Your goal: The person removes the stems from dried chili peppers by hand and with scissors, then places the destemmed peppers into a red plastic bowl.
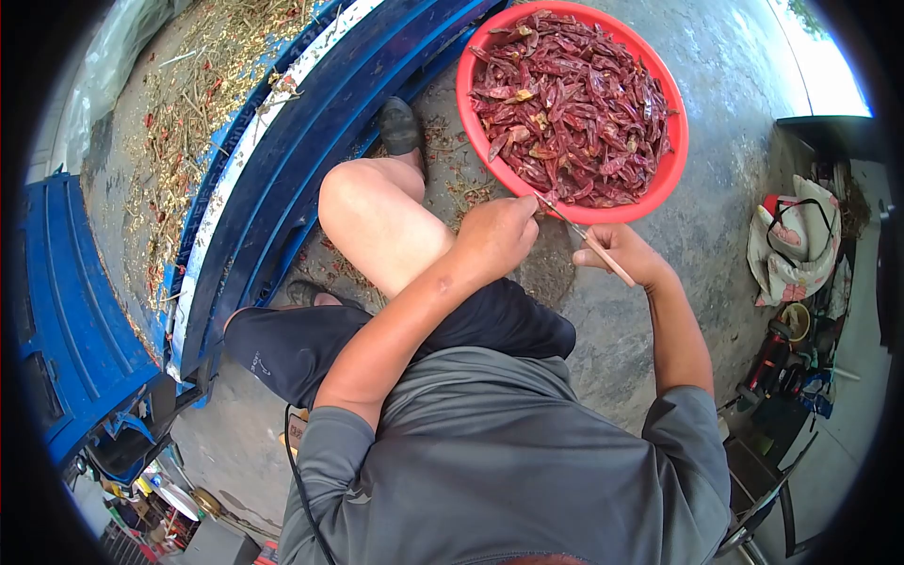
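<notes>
A red basin point(680, 141) heaped with dried red chillies point(574, 104) stands on the floor in front of me. Near its lower rim, my left hand point(499, 235) is closed, its fingertips pinched at the tip end of a thin tool; what else it may grip is too small to make out. My right hand point(626, 256) is wrapped round the same thin tool point(610, 260), which has a light brown handle and a narrow dark front part. The tool slants from the basin's rim down to the right.
A blue truck-like side panel point(282, 160) with a white edge runs along the left, with plant debris point(179, 141) beyond it. My bent knee point(353, 193) lies beside it. A floral bag point(796, 245) and tools point(772, 358) are at the right.
</notes>
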`<state>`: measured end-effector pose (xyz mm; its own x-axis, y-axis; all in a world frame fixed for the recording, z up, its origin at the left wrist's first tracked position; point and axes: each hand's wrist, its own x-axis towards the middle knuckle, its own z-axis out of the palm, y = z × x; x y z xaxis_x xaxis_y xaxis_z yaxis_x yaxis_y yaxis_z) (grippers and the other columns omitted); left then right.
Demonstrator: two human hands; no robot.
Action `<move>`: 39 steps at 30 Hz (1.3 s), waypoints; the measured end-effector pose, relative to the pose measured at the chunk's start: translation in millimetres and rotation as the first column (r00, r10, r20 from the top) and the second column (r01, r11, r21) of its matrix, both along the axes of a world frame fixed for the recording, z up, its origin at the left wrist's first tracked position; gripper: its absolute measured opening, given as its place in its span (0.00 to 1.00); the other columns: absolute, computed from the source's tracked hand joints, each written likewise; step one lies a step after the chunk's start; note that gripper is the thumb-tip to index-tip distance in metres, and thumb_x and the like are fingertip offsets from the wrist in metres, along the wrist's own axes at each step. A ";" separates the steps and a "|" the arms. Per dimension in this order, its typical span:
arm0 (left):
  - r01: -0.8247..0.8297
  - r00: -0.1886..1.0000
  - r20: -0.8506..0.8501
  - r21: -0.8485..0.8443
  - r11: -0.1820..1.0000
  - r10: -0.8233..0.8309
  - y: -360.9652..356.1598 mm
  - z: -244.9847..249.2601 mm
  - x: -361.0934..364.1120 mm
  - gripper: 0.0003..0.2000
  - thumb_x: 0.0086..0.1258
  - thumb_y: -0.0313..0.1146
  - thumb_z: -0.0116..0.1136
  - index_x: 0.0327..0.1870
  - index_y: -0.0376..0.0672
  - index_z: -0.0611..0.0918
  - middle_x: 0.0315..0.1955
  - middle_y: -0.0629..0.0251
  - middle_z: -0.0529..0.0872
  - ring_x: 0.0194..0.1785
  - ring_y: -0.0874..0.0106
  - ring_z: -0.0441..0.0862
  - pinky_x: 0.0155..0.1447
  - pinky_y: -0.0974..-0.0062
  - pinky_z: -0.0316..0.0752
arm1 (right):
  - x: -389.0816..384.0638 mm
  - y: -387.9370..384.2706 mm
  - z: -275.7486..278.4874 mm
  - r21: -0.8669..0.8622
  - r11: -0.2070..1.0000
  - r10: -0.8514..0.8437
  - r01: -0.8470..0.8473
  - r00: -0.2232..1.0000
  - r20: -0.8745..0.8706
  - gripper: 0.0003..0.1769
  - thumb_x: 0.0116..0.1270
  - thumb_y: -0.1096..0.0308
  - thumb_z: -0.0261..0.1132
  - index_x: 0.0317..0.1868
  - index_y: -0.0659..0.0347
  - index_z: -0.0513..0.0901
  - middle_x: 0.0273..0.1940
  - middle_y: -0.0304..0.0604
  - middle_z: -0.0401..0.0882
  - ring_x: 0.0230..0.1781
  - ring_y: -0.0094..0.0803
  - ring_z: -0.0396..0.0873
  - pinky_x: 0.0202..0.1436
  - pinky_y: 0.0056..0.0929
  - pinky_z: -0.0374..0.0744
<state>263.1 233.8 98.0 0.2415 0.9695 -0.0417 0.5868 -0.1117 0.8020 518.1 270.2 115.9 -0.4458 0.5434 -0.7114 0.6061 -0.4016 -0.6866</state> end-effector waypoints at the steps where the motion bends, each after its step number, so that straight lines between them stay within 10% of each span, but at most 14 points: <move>1: 0.003 1.000 -0.002 0.000 1.000 -0.003 0.0 0.3 -0.2 0.06 0.65 0.30 0.51 0.34 0.36 0.75 0.30 0.43 0.82 0.39 0.43 0.81 0.43 0.46 0.73 | 0.2 -1.8 0.3 0.039 0.999 0.007 -0.007 1.000 0.001 0.20 0.60 0.56 0.79 0.26 0.55 0.76 0.22 0.23 0.66 0.23 0.14 0.62 0.25 0.22 0.61; 18: 0.010 0.999 0.037 -0.003 1.000 -0.010 3.9 -0.4 5.4 0.07 0.65 0.29 0.50 0.41 0.38 0.78 0.32 0.43 0.83 0.39 0.44 0.81 0.43 0.46 0.74 | -2.7 -36.9 -3.5 0.194 0.956 -0.241 0.221 0.967 0.085 0.28 0.58 0.59 0.81 0.18 0.53 0.67 0.19 0.24 0.62 0.21 0.15 0.57 0.23 0.23 0.58; 39: 0.043 0.999 -0.022 0.001 0.999 -0.043 7.1 -2.2 8.8 0.08 0.66 0.29 0.50 0.41 0.38 0.79 0.32 0.45 0.84 0.40 0.45 0.82 0.44 0.47 0.75 | 25.4 -27.1 -13.5 -0.165 0.981 -0.128 0.104 0.982 -0.142 0.24 0.65 0.43 0.70 0.37 0.57 0.81 0.27 0.28 0.72 0.26 0.17 0.69 0.31 0.18 0.73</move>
